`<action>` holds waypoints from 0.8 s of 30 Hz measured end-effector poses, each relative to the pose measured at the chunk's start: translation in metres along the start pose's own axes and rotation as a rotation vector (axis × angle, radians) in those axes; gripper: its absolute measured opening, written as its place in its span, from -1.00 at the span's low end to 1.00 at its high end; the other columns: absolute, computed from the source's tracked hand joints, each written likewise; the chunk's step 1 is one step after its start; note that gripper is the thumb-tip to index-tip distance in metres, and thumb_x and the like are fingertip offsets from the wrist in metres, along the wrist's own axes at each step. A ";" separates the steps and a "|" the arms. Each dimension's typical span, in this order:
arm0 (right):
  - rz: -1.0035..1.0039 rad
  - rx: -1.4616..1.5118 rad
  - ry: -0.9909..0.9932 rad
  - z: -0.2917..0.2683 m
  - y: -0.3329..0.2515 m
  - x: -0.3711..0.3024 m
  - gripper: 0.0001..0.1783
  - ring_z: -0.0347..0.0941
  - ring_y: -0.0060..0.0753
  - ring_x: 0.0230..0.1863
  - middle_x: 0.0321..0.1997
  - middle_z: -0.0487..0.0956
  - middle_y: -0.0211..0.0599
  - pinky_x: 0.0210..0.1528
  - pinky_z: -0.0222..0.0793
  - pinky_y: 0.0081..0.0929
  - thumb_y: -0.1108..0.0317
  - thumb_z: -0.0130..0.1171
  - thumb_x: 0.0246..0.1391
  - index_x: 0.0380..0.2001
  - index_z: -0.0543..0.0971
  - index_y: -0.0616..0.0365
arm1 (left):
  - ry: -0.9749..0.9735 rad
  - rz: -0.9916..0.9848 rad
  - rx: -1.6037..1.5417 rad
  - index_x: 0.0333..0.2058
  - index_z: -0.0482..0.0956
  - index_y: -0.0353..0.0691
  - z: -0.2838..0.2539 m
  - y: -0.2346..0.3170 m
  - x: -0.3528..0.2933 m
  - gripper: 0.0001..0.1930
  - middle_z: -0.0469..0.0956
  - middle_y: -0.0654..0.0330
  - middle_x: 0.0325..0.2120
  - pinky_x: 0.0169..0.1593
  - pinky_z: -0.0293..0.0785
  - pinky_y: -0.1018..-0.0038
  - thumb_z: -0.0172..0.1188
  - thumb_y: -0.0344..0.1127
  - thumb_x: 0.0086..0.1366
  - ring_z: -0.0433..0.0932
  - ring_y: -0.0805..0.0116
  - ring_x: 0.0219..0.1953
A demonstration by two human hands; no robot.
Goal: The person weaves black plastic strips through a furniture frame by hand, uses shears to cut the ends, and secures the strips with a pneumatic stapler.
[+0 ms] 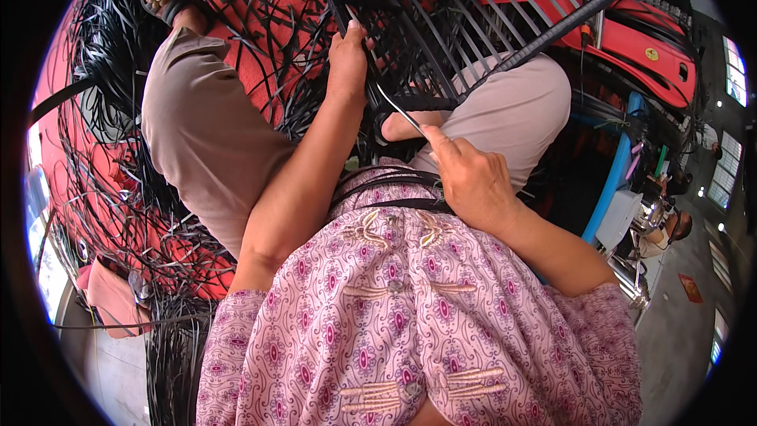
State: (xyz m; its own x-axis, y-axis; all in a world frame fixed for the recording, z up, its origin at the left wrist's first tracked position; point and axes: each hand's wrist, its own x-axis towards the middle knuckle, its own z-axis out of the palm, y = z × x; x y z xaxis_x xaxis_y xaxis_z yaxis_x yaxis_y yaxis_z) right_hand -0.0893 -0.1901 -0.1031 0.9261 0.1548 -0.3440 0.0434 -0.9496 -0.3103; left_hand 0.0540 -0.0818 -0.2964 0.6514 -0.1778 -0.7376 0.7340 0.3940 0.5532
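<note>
My right hand (473,181) is closed around the near end of a slim, slightly curved metal tool (400,109). Its shaft points up and left toward a black frame strung with dark parallel strips (473,20). At the left edge of this frame, my left hand (348,55) is closed with its thumb uppermost. Whatever lies under those fingers is hidden. The frame leans over my bent right leg, its lower corner near my foot. Black flat strips (394,203) lie across my lap, just below the hands.
Tangled black strips (110,166) cover much of the red floor covering (236,0) on the left, with a thick bundle (173,355) lower down. To the right are a red plastic piece (646,55) and a blue bar (611,181). Another person (666,235) is farther off.
</note>
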 end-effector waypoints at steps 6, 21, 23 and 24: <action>0.033 0.206 0.150 0.031 0.001 -0.010 -0.54 0.52 -0.01 -0.48 -0.46 0.53 -0.06 -0.43 0.43 -0.17 0.46 0.07 0.12 0.13 0.38 0.18 | 0.016 0.030 -0.056 -0.07 0.37 -0.32 0.003 0.003 -0.005 -0.60 0.46 0.18 -0.18 -0.21 0.66 0.27 -0.06 -0.04 0.41 0.48 0.37 -0.18; 0.583 1.358 0.333 0.056 0.004 0.017 -0.62 0.19 -0.82 -0.51 -0.48 0.31 -0.60 -0.52 0.10 -0.82 0.35 -0.01 0.26 0.12 0.38 0.18 | 0.021 0.059 0.000 -0.11 0.39 -0.24 0.010 -0.001 -0.007 -0.66 0.47 0.26 -0.21 -0.24 0.58 0.38 -0.06 -0.06 0.41 0.50 0.44 -0.21; 0.763 1.499 0.294 0.046 0.003 0.027 -0.69 0.17 -0.84 -0.54 -0.53 0.30 -0.64 -0.59 0.02 -0.83 0.31 0.06 0.23 0.01 0.46 0.15 | 0.024 0.072 -0.021 -0.06 0.39 -0.26 0.007 -0.002 -0.002 -0.62 0.48 0.26 -0.20 -0.22 0.58 0.37 -0.06 -0.05 0.41 0.50 0.44 -0.20; 0.749 1.498 0.296 0.045 0.005 0.031 -0.71 0.19 -0.83 -0.55 -0.50 0.35 -0.61 -0.61 0.05 -0.82 0.30 0.07 0.22 -0.02 0.47 0.15 | 0.000 0.038 0.006 -0.03 0.39 -0.30 0.004 -0.001 -0.001 -0.58 0.49 0.25 -0.18 -0.21 0.58 0.38 -0.06 -0.02 0.41 0.50 0.43 -0.19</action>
State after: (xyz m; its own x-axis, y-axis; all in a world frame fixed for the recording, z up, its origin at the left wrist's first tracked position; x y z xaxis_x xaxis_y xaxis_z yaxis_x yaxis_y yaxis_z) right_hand -0.0768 -0.1781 -0.1556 0.6186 -0.3908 -0.6816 -0.6079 0.3114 -0.7304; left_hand 0.0532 -0.0856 -0.2950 0.6787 -0.1630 -0.7161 0.7100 0.3949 0.5831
